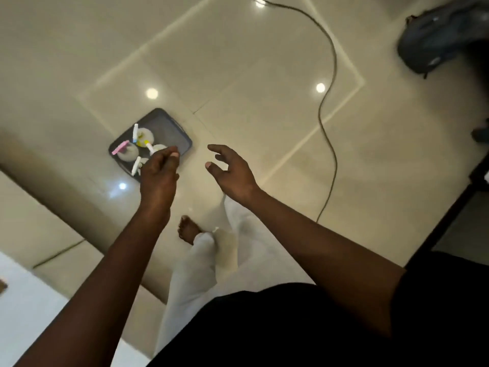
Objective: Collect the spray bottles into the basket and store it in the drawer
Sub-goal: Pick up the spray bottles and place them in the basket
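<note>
Four bottles (135,144) in basket (169,125), tiled floor (238,62).

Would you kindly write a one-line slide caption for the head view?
Both hands, left hand and right hand, reach toward a grey basket of spray bottles on the tiled floor.

Just one head cam, wide-angle, looking steeply down past both outstretched arms at the glossy tiled floor (264,75), tilted and a bit blurry; no second view.
</note>
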Action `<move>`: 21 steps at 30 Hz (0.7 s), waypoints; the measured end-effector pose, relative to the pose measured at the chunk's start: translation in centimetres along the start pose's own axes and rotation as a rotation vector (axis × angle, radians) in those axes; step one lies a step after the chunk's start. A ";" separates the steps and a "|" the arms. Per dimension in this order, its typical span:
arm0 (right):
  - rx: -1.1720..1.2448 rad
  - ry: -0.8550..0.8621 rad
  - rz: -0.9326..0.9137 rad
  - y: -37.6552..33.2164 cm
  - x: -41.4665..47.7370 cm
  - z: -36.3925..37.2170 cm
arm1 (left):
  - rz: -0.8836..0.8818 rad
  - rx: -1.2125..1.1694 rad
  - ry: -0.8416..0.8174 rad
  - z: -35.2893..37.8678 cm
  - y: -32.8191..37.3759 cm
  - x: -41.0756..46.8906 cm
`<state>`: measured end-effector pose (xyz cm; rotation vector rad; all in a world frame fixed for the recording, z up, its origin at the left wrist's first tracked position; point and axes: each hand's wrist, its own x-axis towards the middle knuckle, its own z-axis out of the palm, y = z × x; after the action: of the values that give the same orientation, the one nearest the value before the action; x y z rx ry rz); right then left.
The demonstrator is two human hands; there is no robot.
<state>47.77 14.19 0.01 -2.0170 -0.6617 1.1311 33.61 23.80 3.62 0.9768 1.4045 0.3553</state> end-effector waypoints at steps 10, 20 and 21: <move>0.319 0.411 0.109 2.8 -11.3 -12.2 | 0.149 0.296 -0.351 9.6 4.3 -8.4; 0.488 0.710 0.268 13.3 -21.2 -22.2 | 0.159 0.530 -0.644 24.1 1.4 -16.0; 0.490 0.720 0.294 14.3 -22.2 -22.9 | 0.154 0.545 -0.661 25.2 0.9 -16.5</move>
<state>58.22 -18.20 7.99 -1.9182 0.2609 0.5559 54.00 3.27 11.91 1.4826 0.8220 -0.2512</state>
